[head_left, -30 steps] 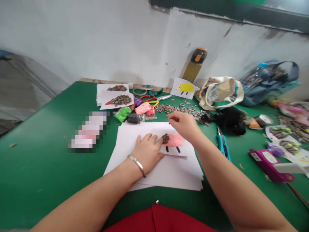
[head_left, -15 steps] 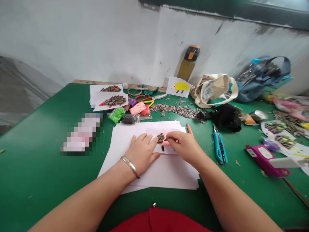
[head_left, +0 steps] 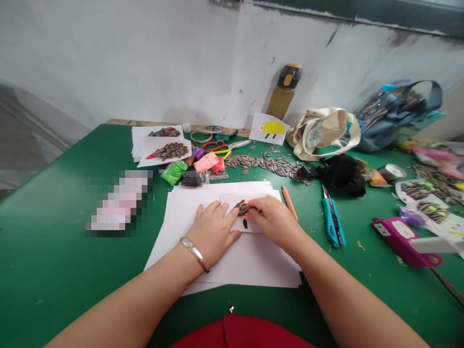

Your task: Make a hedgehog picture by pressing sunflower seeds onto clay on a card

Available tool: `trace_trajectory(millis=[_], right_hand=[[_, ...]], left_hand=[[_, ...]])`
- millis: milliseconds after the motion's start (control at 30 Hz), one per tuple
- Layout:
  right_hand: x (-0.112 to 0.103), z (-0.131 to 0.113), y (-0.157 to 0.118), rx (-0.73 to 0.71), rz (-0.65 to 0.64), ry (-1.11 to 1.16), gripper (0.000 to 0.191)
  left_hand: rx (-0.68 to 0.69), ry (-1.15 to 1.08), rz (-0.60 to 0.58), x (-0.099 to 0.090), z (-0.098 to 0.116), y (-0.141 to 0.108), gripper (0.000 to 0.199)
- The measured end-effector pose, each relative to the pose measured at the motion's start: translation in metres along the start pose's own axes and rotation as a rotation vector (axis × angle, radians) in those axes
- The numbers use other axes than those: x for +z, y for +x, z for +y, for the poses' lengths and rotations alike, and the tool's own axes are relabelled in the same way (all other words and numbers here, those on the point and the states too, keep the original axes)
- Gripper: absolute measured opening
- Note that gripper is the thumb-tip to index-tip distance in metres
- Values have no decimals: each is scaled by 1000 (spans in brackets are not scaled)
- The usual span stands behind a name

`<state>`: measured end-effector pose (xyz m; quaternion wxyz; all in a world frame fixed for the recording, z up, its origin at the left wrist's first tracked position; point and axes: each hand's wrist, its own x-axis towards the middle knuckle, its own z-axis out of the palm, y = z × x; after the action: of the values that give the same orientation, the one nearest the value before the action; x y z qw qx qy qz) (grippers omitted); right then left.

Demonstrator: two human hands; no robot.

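Observation:
My left hand point(head_left: 212, 229) lies flat with fingers spread, its fingertips on the left edge of a small white card point(head_left: 253, 226). On that card is a pink clay shape point(head_left: 249, 215), partly covered by overlapping sunflower seeds point(head_left: 241, 208), with a black piece below it. My right hand point(head_left: 273, 218) is closed in a pinch over the clay, just right of the laid seeds. A sunflower seed is between its fingertips, mostly hidden by them. Under the card rests a stack of white paper point(head_left: 232, 261).
Loose sunflower seeds point(head_left: 271, 165) are scattered behind the paper, near scissors point(head_left: 239, 144) and bagged clay point(head_left: 174, 172). An orange pen point(head_left: 289, 203) and a blue utility knife point(head_left: 332, 222) with its blade out lie to the right. A purple glue gun point(head_left: 402, 244) sits farther right.
My right hand has shifted slightly left and brought its seed down against the clay beside the other seeds. My left hand stays in place on the card.

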<state>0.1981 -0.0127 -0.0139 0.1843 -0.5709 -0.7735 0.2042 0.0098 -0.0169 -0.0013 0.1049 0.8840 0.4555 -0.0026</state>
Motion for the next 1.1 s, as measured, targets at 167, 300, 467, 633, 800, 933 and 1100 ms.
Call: trace_trajectory(millis=[167, 300, 467, 633, 800, 933, 1100], right_hand=[[4, -2, 1, -3, -17, -62, 24], [8, -4, 1, -41, 4, -164, 25], [11, -7, 2, -118, 41, -259, 24], [13, -6, 2, -120, 49, -236, 24], [14, -1, 1, -69, 53, -185, 23], [17, -1, 0, -99, 83, -190, 23], [20, 0, -3, -105, 89, -158, 21]], left_hand=[[8, 15, 3, 1, 0, 0, 42], [-3, 30, -20, 0, 1, 0, 40], [-13, 28, -42, -2, 2, 1, 41], [-14, 25, -38, -1, 2, 0, 40], [-13, 37, -39, 1, 2, 0, 42], [-18, 40, -36, 0, 2, 1, 42], [-25, 38, -44, -1, 3, 0, 42]])
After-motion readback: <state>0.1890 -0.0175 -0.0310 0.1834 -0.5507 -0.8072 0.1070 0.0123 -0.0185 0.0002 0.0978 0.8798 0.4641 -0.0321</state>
